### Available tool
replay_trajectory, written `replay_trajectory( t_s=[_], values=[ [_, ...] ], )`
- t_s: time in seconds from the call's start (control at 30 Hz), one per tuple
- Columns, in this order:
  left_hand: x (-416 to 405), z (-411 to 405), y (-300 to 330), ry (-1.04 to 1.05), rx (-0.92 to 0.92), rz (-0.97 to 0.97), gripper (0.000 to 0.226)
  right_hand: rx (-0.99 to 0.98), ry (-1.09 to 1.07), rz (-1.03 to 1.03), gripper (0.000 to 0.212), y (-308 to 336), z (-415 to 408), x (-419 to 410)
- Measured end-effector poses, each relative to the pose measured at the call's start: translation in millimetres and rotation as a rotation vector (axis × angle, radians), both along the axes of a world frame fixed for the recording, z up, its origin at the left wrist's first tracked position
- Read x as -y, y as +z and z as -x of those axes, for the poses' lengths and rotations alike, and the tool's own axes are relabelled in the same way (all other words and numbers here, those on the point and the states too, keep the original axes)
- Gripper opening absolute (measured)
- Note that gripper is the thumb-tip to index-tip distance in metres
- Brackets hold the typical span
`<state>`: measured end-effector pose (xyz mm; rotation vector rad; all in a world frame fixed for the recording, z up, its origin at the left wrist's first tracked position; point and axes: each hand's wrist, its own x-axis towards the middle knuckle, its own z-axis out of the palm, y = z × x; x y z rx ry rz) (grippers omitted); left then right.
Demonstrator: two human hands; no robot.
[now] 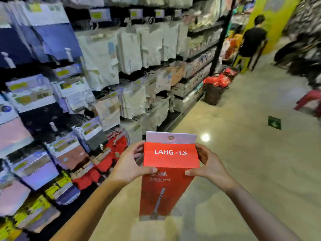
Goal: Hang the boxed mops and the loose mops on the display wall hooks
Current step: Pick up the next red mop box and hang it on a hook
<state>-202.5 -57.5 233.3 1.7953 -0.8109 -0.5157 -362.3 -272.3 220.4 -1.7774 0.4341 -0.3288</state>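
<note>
I hold a long red mop box (168, 174) upright in front of me over the aisle floor. It bears white "LAHG" lettering and a pale grey top flap with a round hang hole (171, 137). My left hand (128, 164) grips its left upper edge, thumb across the front. My right hand (211, 165) grips the right upper edge the same way. The display wall (104, 66) stands to my left, packed with hanging packaged goods. No loose mops show in this view.
A basket (214, 93) heaped with red packets stands by the shelf end ahead. A person in black (252, 42) stands beside a yellow stool at the aisle's far end. A red stool (311, 103) sits at the right. A green arrow sticker (274, 122) marks the glossy floor.
</note>
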Motion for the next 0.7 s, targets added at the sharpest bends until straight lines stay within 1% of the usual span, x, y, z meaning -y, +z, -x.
replay_trajectory(
  t_s=[0.1, 0.23, 0.33, 0.4, 0.47, 0.6, 0.7],
  values=[
    [62, 19, 13, -0.104, 0.007, 0.042, 0.079, 0.043, -0.111, 0.016, 0.087, 15, 39, 44],
    [157, 47, 30, -0.259, 0.023, 0.092, 0.091, 0.107, -0.307, 0.018, 0.091, 33, 100, 104],
    [227, 71, 43, -0.364, 0.031, 0.116, 0.091, 0.143, -0.455, 0.015, 0.097, 43, 142, 141],
    [273, 88, 49, -0.437, 0.025, 0.134, 0.094, 0.155, -0.552, 0.023, 0.096, 48, 167, 165],
    [317, 103, 52, -0.508, 0.012, 0.138, 0.097, 0.159, -0.642, 0.041, 0.09, 51, 189, 188],
    [407, 134, 53, -0.637, -0.037, 0.173, 0.093, 0.152, -0.831, 0.079, 0.09, 55, 225, 233],
    [479, 158, 56, -0.766, -0.081, 0.193, 0.082, 0.14, -0.97, 0.104, 0.089, 61, 251, 270]
  ],
)
